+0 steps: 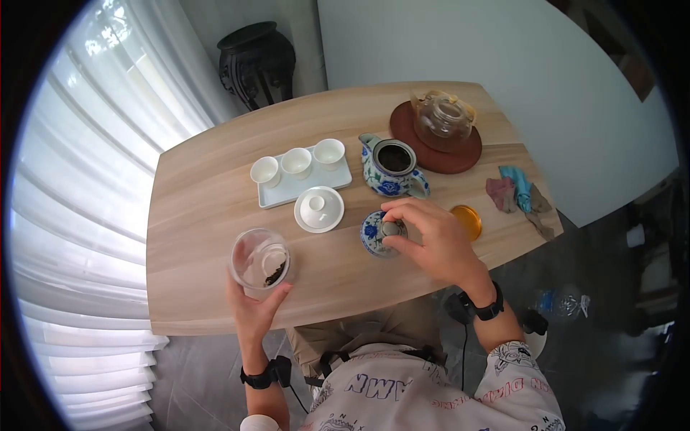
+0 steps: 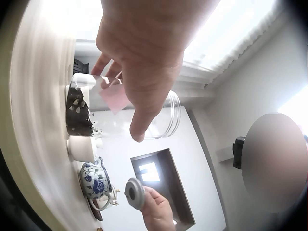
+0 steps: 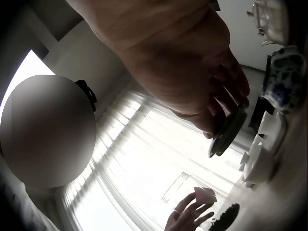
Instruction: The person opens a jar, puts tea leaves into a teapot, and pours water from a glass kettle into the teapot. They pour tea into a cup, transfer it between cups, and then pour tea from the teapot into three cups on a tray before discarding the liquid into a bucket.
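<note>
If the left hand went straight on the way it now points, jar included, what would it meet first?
Likely the pale tray, at its near left corner: it lies just beyond the clear jar in the left hand. The jar's height is unclear, so it might pass over.

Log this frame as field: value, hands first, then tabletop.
left_hand: left hand grips clear cylindrical jar
jar_contents: dark dried leaves
right_hand: right hand pinches knob of blue-and-white porcelain lid, raised
blue_white_teapot: blue-and-white porcelain teapot, uncovered
tray: pale rectangular tray under three small white cups
lidded_bowl: white, lidded bowl, beside tray
glass_teapot: clear glass teapot on reddish-brown round board
</note>
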The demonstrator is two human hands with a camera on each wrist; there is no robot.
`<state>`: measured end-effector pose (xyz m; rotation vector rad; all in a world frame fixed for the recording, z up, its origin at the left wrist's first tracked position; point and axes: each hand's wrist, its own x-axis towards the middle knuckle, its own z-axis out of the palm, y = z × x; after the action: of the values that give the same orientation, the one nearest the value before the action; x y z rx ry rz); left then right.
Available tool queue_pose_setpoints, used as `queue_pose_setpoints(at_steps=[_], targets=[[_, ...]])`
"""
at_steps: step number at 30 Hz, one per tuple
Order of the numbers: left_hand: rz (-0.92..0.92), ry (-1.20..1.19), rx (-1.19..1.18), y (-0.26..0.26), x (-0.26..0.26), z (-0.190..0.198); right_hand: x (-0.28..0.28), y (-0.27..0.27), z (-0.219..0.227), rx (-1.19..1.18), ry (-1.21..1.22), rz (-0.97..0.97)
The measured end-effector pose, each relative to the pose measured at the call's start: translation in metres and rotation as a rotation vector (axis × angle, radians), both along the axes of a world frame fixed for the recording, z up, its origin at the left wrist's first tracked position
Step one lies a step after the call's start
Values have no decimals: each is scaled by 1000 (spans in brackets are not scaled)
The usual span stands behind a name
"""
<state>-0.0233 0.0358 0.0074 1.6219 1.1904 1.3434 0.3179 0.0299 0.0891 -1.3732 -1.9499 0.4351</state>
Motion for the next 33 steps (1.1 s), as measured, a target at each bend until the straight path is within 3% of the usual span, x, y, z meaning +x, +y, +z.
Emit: queue_pose_setpoints(at_steps=[3, 8, 15, 21, 24, 27, 30, 33], targets=[[22, 59, 58, 5, -10, -5, 18, 2, -42, -98, -83, -118], [29, 82, 64, 7, -7, -12, 32, 8, -79, 74, -157, -170], [34, 44, 54, 7, 0, -11, 38, 3, -79, 118, -83, -199], [29, 60, 46, 7, -4, -13, 106, -39, -74, 62, -294, -487], [10, 45, 30, 11, 1, -15, 120, -48, -78, -57, -328, -439], [-1, -5, 1, 9, 11, -10, 121, -46, -70, -118, -214, -415], [-2, 3, -20, 5, 12, -7, 103, -40, -51, -122, 83, -347], [6, 84, -7, 5, 7, -11, 79, -26, -41, -153, 476, -112]])
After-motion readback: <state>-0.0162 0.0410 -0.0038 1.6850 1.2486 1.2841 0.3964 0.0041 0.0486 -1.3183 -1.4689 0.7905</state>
